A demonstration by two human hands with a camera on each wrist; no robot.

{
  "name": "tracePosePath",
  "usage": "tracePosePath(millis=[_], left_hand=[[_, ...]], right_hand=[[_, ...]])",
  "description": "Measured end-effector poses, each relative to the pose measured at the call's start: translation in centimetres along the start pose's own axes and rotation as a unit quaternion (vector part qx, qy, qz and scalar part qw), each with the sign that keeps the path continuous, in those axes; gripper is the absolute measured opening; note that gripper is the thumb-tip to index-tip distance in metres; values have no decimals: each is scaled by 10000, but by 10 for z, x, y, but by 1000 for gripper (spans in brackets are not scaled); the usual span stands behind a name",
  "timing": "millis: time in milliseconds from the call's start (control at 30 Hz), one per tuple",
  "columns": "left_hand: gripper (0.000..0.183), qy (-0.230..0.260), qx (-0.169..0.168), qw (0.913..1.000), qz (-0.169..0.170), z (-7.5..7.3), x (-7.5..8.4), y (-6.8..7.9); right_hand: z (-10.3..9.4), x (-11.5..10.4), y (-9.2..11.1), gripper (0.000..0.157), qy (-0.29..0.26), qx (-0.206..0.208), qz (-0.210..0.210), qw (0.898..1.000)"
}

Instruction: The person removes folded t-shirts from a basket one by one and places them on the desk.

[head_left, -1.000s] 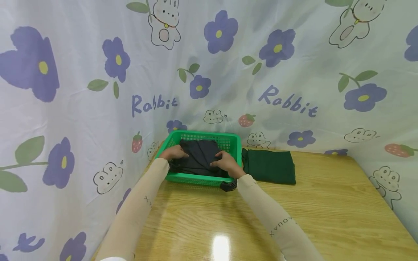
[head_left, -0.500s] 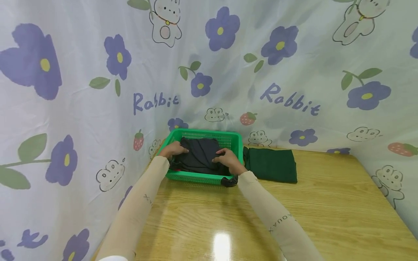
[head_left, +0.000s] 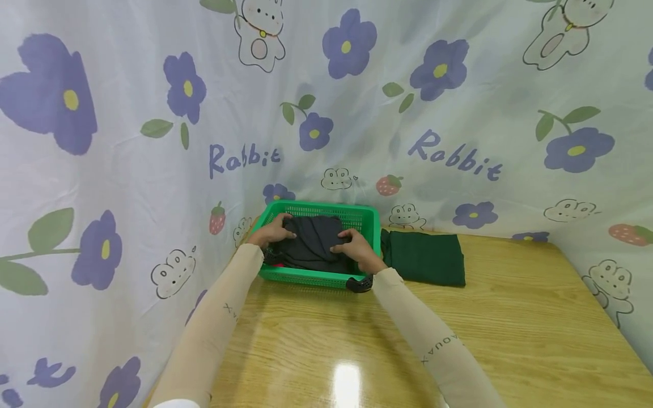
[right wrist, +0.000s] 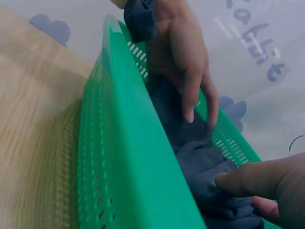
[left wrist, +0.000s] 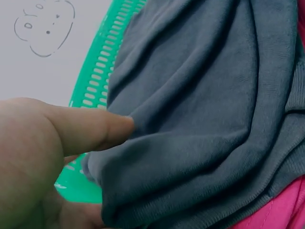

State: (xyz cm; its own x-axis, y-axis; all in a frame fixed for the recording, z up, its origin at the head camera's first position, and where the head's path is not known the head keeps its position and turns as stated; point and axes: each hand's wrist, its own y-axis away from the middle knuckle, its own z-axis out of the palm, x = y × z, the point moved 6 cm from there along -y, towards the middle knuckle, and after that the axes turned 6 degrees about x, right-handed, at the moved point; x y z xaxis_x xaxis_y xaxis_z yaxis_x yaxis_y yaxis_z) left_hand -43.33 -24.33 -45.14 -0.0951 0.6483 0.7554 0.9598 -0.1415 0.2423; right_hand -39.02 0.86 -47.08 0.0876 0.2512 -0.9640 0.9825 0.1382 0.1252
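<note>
A folded dark grey garment (head_left: pixel 312 242) with ribbed edges lies inside a green plastic basket (head_left: pixel 311 276). At its left side my left hand (head_left: pixel 272 231) pinches the edge, with the thumb on top of the fabric in the left wrist view and the other fingers mostly hidden beside or below it. My right hand (head_left: pixel 359 250) pinches the opposite side, its thumb pressed against the grey folds in the right wrist view. Bright pink cloth (left wrist: pixel 283 210) shows under the grey garment.
Right of the basket, a folded dark green cloth (head_left: pixel 427 258) lies on the wooden table (head_left: pixel 520 306). A printed white curtain (head_left: pixel 357 124) rises close behind and along the left. A black wrist device (head_left: pixel 359 284) hangs near the basket's front right corner.
My left hand's fingers have spread up along the garment's left edge. More pink shows at the basket's front left. The right hand stays at the garment's right side, its fingers shifted slightly.
</note>
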Motion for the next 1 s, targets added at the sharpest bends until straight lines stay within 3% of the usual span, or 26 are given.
tracePosePath(millis=[200, 400, 633, 800, 1000], left_hand=[[35, -481, -121, 9983, 290, 1, 9, 6], [32, -587, 161, 9973, 402, -2, 17, 9], [34, -711, -189, 9970, 227, 5, 14, 9], [34, -653, -195, 9975, 171, 5, 9, 8], [32, -574, -195, 9980, 168, 4, 8, 8]], right_hand=[[0, -2, -2, 53, 142, 34, -32, 9999], [0, -4, -2, 59, 164, 123, -74, 9998], [2, -1, 1, 63, 48, -104, 74, 9999], [5, -2, 0, 76, 93, -403, -86, 9991], [8, -5, -1, 58, 440, -655, -417, 9960]])
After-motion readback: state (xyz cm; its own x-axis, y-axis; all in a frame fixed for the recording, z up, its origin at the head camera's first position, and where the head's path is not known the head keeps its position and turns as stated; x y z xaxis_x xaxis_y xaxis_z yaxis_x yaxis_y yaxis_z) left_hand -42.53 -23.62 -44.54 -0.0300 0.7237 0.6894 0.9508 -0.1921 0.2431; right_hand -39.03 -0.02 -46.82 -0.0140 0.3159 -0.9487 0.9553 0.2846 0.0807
